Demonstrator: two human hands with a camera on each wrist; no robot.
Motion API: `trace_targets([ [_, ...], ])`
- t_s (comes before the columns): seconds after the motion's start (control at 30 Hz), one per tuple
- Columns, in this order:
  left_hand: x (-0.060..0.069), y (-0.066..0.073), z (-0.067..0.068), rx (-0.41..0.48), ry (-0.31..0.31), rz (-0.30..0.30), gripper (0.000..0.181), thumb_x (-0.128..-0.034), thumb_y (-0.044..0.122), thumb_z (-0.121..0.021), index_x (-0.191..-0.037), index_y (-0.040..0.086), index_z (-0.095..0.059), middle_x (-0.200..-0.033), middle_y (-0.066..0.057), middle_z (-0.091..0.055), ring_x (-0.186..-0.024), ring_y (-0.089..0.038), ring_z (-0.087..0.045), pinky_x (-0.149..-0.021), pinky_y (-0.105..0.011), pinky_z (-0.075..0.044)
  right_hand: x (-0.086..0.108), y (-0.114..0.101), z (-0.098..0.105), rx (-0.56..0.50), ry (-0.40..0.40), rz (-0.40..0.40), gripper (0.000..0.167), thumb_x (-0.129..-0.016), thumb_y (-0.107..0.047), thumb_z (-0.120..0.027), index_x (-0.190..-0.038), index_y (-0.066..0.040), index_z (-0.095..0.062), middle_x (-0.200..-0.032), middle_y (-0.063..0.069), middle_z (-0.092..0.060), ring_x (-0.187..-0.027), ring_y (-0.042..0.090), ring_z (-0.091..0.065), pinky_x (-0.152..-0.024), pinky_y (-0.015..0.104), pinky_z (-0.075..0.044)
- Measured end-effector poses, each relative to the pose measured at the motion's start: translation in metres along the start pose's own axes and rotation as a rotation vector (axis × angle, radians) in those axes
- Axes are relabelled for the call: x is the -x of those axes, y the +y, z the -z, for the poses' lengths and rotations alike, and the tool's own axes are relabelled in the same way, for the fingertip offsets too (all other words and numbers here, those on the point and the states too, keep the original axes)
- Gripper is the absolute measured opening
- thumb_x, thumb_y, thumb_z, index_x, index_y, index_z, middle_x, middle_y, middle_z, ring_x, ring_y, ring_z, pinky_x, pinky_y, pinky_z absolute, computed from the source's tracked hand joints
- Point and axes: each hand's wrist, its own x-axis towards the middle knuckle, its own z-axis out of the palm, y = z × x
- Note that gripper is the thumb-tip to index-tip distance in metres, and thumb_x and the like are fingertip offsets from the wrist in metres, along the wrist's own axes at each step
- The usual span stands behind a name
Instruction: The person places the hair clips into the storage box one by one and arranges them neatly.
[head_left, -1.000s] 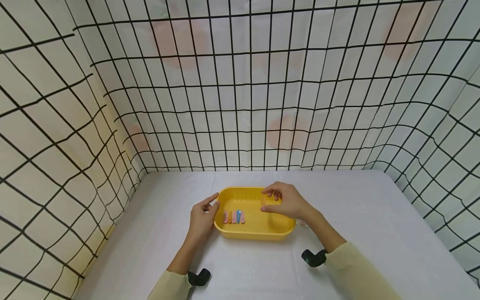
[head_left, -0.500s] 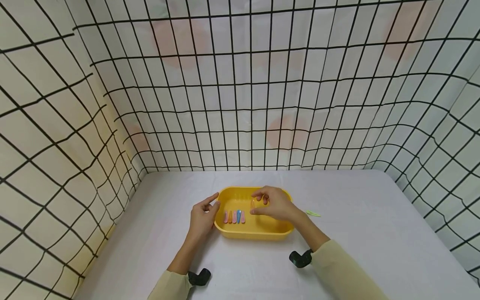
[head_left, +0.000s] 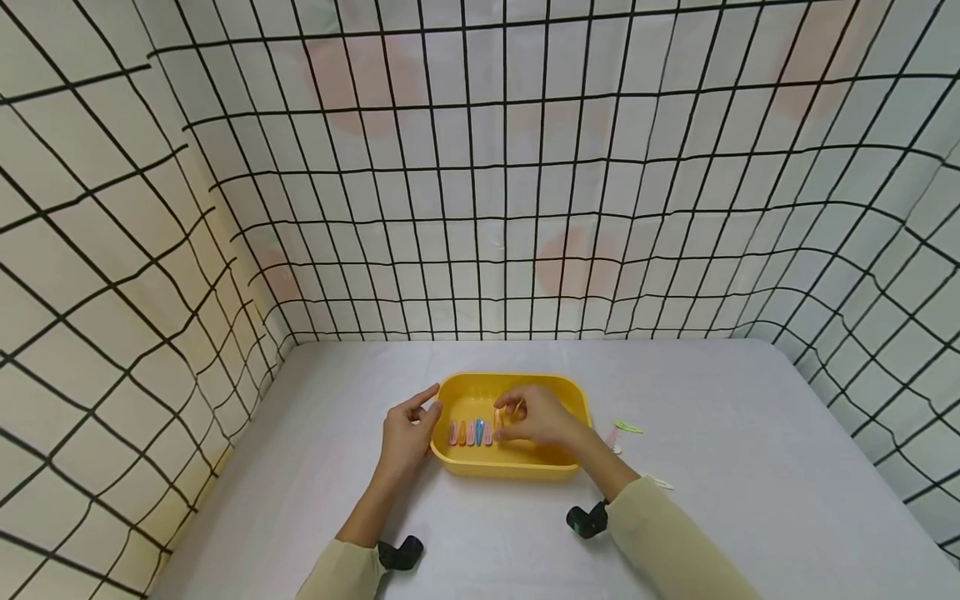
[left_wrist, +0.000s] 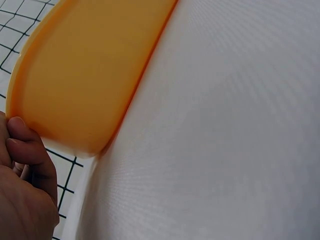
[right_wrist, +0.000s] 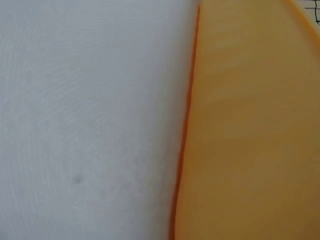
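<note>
A yellow plastic tray point(head_left: 506, 471) sits on the table. Inside it, toward the left, several small snap hair clips stand in a row: pink ones, an orange clip point(head_left: 461, 433) and a blue clip point(head_left: 479, 432). My left hand point(head_left: 405, 435) holds the tray's left rim; in the left wrist view its curled fingers point(left_wrist: 31, 150) meet the tray wall. My right hand point(head_left: 542, 415) is over the tray, pinching an orange hair clip point(head_left: 497, 417) between thumb and fingers, just right of the row. The right wrist view shows only the tray's outer side and the cloth.
Right of the tray, loose hair clips lie on the white cloth point(head_left: 750, 467): a green clip point(head_left: 628, 427), a pink clip point(head_left: 612, 437) partly behind my forearm, and a pale clip point(head_left: 660, 482). Black wire grid point(head_left: 502, 250) panels surround the table at the back and sides.
My right hand has moved left and lower over the tray, bringing the orange clip beside the row. Clips right of the tray have come into view. The left hand stays on the rim.
</note>
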Motion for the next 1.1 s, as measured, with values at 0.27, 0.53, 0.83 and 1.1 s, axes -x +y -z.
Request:
trace_targets([
  [0.27,0.003,-0.006,-0.004,-0.015,-0.007,-0.007,0.037,-0.0984,0.024,-0.069,-0.135,0.020,-0.070,-0.066,-0.002,-0.053,-0.037,-0.010,-0.041,-0.038,-0.021,-0.039,0.001,0.010,-0.010,0.005,-0.040,-0.018,0.045,-0.073,-0.021,-0.094,-0.112,-0.008,-0.076,-0.090,0.005,-0.062,-0.080,0.017,-0.052,-0.070,0.024,-0.044],
  [0.53,0.000,-0.004,-0.002,-0.004,0.002,0.001,0.036,-0.0988,0.025,-0.069,-0.134,0.021,-0.071,-0.068,-0.003,-0.054,-0.038,-0.012,-0.041,-0.038,-0.019,-0.039,-0.001,0.007,-0.012,0.096,-0.045,-0.052,0.043,-0.073,-0.026,-0.094,-0.110,-0.013,-0.076,-0.088,-0.001,-0.060,-0.084,0.016,-0.052,-0.075,0.027,-0.045],
  [0.83,-0.001,0.001,-0.001,-0.011,0.002,0.001,0.036,-0.0989,0.025,-0.069,-0.135,0.020,-0.070,-0.069,-0.003,-0.053,-0.039,-0.012,-0.041,-0.038,-0.020,-0.039,-0.001,0.003,-0.011,0.101,-0.056,-0.056,0.042,-0.073,-0.029,-0.094,-0.108,-0.015,-0.076,-0.089,0.001,-0.061,-0.084,0.016,-0.052,-0.074,0.028,-0.044],
  [1.1,0.001,0.002,0.000,-0.006,0.004,0.008,0.037,-0.0987,0.024,-0.069,-0.135,0.020,-0.070,-0.070,-0.003,-0.053,-0.040,-0.012,-0.042,-0.039,-0.020,-0.040,-0.003,0.003,-0.012,0.113,-0.053,-0.055,0.042,-0.072,-0.030,-0.095,-0.107,-0.015,-0.076,-0.086,0.000,-0.060,-0.082,0.015,-0.052,-0.071,0.027,-0.043],
])
